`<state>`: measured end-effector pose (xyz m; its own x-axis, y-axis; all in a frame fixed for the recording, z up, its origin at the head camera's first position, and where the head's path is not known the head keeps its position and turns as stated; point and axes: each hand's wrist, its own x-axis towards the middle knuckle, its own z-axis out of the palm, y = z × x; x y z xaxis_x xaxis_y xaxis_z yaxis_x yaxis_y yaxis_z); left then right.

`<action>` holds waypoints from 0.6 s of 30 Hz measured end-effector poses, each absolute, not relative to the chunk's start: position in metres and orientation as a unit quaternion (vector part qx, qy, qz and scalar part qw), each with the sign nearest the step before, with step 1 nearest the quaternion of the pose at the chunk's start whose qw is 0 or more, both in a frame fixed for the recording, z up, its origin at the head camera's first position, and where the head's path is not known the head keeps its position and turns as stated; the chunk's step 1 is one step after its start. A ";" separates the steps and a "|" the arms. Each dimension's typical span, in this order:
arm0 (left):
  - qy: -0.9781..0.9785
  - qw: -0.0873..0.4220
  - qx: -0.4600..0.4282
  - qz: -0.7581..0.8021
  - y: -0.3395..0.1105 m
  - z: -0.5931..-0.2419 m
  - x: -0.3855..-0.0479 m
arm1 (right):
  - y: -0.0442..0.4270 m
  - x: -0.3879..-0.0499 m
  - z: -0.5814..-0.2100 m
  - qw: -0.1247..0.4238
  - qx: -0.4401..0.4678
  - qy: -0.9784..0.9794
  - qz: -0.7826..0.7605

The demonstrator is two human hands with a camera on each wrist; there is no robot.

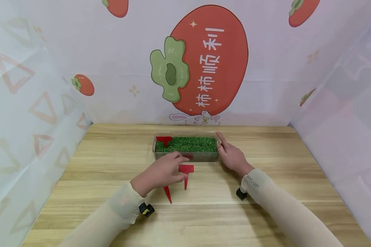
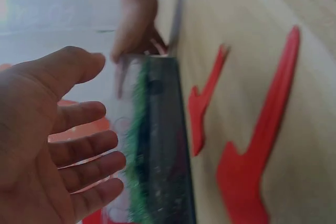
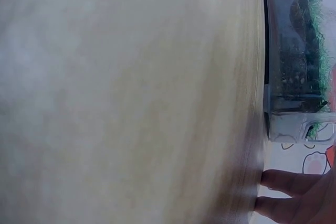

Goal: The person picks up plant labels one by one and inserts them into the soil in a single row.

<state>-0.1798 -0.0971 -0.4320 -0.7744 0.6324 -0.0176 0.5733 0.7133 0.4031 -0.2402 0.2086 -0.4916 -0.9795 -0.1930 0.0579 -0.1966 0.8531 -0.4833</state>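
A clear plastic box [image 1: 204, 157] filled with green artificial grass [image 1: 194, 144] sits at the back of the wooden table. One red T-shaped plant label [image 1: 164, 139] stands in the grass at its left end. In front of the box lie two more, a smaller red plant label [image 1: 186, 168] and a longer red plant label [image 1: 168, 196], partly hidden by my left hand [image 1: 165, 171]. That hand hovers over them, fingers spread and holding nothing in the left wrist view. My right hand [image 1: 232, 157] is at the box's right end, fingers extended along it.
The wooden table [image 1: 204, 219] reaches back to a printed backdrop [image 1: 120, 99] with persimmon drawings. Similar cloth walls stand on both sides. A handle [image 3: 319, 131] shows on the box's end in the right wrist view.
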 end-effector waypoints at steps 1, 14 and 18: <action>0.923 0.084 0.329 0.180 -0.095 -0.435 -0.180 | 0.209 -0.240 -0.492 0.004 0.101 -0.963 0.251; 0.930 0.117 0.339 0.088 -0.080 -0.459 -0.186 | 0.211 -0.241 -0.489 0.002 0.105 -0.964 0.245; 0.930 0.129 0.334 0.080 -0.077 -0.461 -0.186 | 0.210 -0.241 -0.487 -0.007 0.104 -0.965 0.239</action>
<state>-0.1856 -0.0775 -0.4609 -0.7440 0.6415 -0.1870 0.6004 0.7646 0.2341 -0.2412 0.2101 -0.4870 -0.9781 -0.2048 0.0372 -0.1985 0.8636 -0.4635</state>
